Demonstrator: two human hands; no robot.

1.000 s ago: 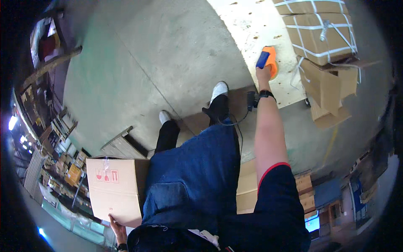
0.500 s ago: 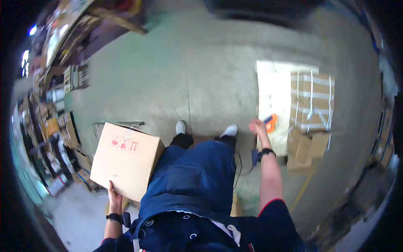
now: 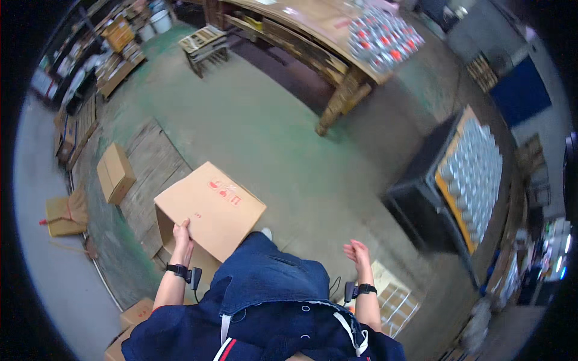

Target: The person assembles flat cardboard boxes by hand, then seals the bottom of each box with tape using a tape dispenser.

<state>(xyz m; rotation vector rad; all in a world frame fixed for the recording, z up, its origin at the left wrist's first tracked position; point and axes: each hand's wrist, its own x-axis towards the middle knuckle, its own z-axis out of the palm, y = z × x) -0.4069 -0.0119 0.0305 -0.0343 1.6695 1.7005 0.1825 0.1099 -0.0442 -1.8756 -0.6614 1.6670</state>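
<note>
A person, seen from above, is walking across a green concrete floor (image 3: 265,132) while carrying a brown cardboard box (image 3: 211,207). The left hand (image 3: 182,236) is gripping the box at its near left corner, fingers curled over the edge, and the box is resting tilted against the front of the person's dark blue apron (image 3: 265,295).

The right hand (image 3: 358,253) is hanging free to the right of the box, fingers loosely spread and holding nothing. Half a second ago that hand was carrying an orange and blue tool, possibly a tape dispenser; it is no longer in view. The box has also swung from the person's left side to in front of them, so the work appears to be shifting from taping to carrying.

Left of the box, a wooden pallet (image 3: 150,174) is lying on the floor with a smaller cardboard box (image 3: 115,172) on it. Far beyond the box, a long wooden workbench (image 3: 325,42) is holding packs of cans (image 3: 382,39). Right of the box, a dark cart (image 3: 433,204) is carrying trays of silver cans (image 3: 478,174).
</note>
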